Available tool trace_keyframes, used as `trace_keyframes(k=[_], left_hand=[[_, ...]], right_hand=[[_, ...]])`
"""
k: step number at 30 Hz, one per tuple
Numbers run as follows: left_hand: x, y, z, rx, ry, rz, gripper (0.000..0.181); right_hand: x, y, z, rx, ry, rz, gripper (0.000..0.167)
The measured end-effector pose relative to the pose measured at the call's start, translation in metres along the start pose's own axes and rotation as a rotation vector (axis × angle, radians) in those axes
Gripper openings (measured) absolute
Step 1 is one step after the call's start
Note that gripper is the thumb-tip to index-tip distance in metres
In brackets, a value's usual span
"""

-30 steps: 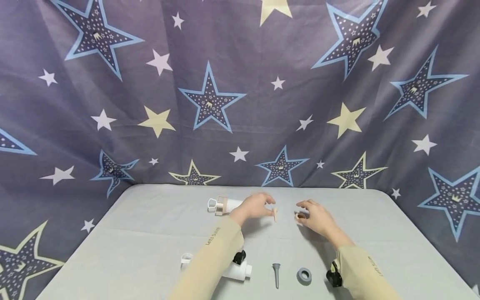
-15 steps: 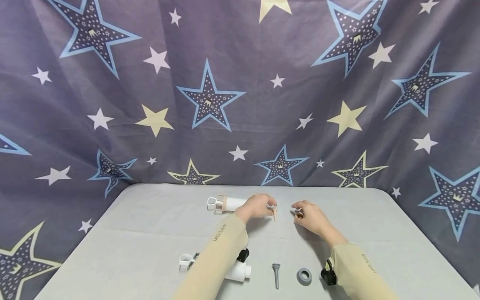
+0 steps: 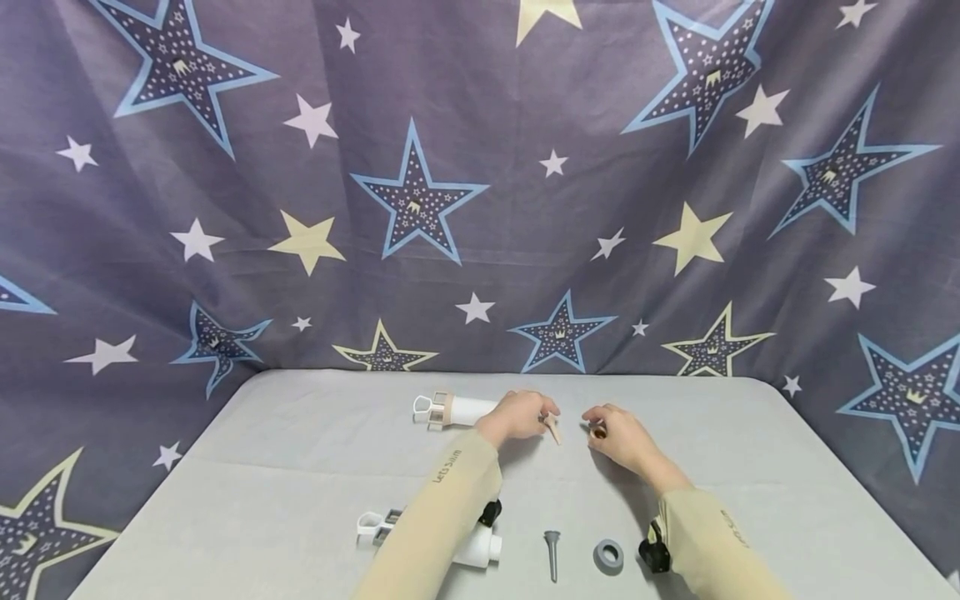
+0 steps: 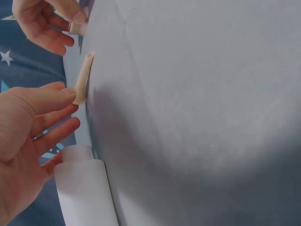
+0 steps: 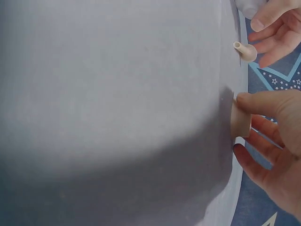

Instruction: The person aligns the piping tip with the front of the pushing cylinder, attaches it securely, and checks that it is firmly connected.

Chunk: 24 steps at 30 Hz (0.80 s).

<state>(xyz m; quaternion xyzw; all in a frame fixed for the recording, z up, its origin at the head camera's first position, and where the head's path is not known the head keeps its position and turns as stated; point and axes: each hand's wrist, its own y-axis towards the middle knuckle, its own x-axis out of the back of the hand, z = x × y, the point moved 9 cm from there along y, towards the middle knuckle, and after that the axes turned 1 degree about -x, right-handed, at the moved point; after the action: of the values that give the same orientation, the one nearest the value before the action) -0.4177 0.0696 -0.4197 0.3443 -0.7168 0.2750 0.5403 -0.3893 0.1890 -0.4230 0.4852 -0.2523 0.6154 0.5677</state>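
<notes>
Head view, left to right over the table (image 3: 247, 500): toward the near edge, a grey-trimmed white bottle (image 3: 480, 547) lies on its side, partly hidden by the left sleeve (image 3: 442, 512); that arm is best lifted clear of it. A beige-trimmed white bottle (image 3: 471, 411) lies near the far edge. Just right of it, the left hand (image 3: 517, 415) has its fingers loosely spread at the flared end of a beige funnel (image 3: 554, 429); whether thumb and finger pinch it I cannot tell, as the wrist views disagree. Steadying that end lightly should stop the stem rolling. Well apart, toward the near edge, lies a grey funnel (image 3: 552, 554). Farther right, the right hand (image 3: 630, 437) holds a beige collar (image 5: 241, 120) between thumb and fingers, toward the far edge; light, even pressure on its wall should suit, fingertips kept out of the opening. A grey ring (image 3: 597, 557) lies toward the near edge.
</notes>
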Motion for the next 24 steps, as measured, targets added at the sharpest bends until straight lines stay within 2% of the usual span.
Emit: trace_keyframes(k=[9, 13, 21, 24], left_hand=[[-0.0049, 0.0016, -0.0078, -0.031, 0.041, -0.002, 0.021], [-0.0056, 0.0026, -0.0065, -0.018, 0.037, -0.005, 0.017], [-0.0015, 0.0048, -0.0075, -0.051, 0.133, -0.020, 0.015], [0.0022, 0.0060, -0.0081, -0.061, 0.133, -0.033, 0.015]], right_hand=[[-0.0023, -0.0016, -0.0027, -0.020, -0.005, 0.002, 0.027], [-0.0047, -0.0012, -0.0051, -0.028, -0.002, 0.007, 0.026], [-0.0045, -0.0012, -0.0047, -0.016, 0.014, 0.006, 0.025], [-0.0031, -0.0021, -0.0043, -0.005, 0.019, 0.010, 0.026]])
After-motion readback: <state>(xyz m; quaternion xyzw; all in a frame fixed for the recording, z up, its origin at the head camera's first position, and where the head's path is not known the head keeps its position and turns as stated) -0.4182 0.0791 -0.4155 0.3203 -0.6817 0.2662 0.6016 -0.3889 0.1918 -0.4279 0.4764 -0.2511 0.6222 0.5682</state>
